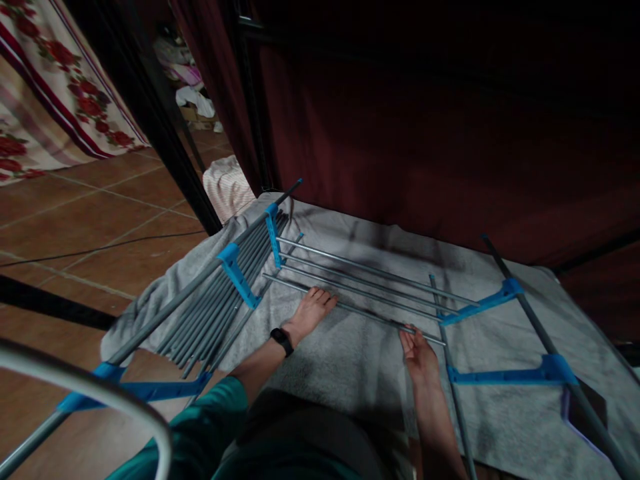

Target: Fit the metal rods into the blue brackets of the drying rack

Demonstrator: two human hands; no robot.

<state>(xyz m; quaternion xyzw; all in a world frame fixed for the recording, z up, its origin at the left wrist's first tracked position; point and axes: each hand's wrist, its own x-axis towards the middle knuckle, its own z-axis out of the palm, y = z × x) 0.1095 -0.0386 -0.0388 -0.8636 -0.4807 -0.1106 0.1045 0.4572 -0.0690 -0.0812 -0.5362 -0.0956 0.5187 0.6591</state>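
A thin grey metal rod [367,313] runs across in front of me, its two ends free of any blue bracket. My left hand [314,308], a black watch on its wrist, is closed over the rod left of its middle. Near the rod's right end, my right hand [418,348] holds it in its fingers, palm turned partly up. Beyond it, several parallel rods [370,268] span from a blue plastic bracket [273,235] on the left to another blue bracket [480,303] on the right. These brackets sit on long grey side poles.
Several loose grey rods [225,300] lie side by side at the left on a grey blanket [340,393]. A dark flat phone-like object [587,413] lies at the right. In the left foreground a pale curved tube [100,390] crosses the view. Dark red curtains [400,147] hang behind.
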